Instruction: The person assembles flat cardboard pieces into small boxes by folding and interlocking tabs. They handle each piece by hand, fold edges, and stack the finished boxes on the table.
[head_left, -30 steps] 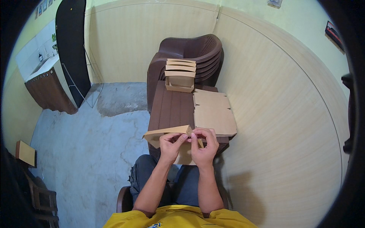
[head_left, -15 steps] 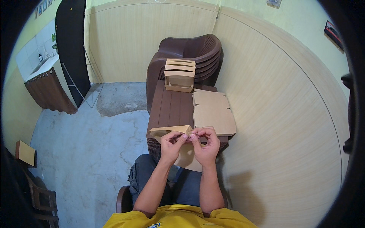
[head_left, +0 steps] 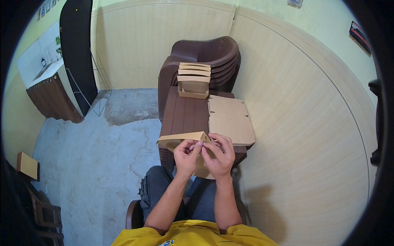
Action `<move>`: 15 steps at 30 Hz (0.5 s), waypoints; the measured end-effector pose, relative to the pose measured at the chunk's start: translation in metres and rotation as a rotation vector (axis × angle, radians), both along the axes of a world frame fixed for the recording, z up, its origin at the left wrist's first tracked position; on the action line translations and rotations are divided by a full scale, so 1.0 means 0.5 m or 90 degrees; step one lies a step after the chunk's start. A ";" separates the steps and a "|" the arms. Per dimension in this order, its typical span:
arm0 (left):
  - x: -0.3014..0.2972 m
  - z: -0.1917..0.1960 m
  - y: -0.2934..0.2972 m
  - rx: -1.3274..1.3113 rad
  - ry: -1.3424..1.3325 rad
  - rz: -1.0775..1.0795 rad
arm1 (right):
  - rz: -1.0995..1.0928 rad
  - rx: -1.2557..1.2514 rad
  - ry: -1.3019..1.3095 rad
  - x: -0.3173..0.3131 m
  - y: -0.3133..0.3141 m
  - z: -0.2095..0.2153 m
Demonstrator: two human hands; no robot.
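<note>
Here, cardboard corner (head_left: pixel 205 138) between fingers (head_left: pixel 222 142)

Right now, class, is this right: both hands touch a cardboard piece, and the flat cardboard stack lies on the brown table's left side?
No: the head view shows the flat cardboard stack on the right side of the brown table. The left hand and right hand do touch a cardboard piece.

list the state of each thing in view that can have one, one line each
Held carton, partly folded
Left grip, pinching the carton near a corner
Right grip, fingers bent at the same corner, firmness unclear
Cardboard boxes, folded up, stacked
Cardboard sheets, flat, piled
Brown chairs, stacked
Brown curtain, drawn across
</note>
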State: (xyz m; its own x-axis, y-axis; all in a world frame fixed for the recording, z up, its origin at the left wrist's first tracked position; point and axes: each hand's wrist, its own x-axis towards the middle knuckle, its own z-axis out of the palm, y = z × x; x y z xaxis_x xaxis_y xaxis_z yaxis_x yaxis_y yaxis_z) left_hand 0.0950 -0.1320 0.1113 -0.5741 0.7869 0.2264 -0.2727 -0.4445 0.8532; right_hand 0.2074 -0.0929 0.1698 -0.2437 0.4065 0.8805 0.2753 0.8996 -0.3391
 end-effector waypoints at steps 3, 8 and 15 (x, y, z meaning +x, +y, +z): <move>0.007 0.008 -0.005 -0.011 0.016 0.017 | -0.010 0.046 -0.004 -0.004 0.009 -0.015; 0.007 0.011 -0.004 0.029 0.073 0.015 | -0.040 0.054 0.013 -0.009 0.007 -0.030; 0.029 0.022 0.000 0.076 0.057 0.038 | -0.081 0.059 0.077 -0.033 -0.014 -0.026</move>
State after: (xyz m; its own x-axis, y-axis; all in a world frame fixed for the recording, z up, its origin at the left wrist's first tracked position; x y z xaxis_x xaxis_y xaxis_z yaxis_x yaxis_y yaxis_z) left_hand 0.1094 -0.1319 0.1222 -0.5929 0.7161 0.3683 -0.1676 -0.5571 0.8134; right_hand 0.1908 -0.1000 0.1566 -0.0859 0.3423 0.9357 0.3507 0.8894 -0.2932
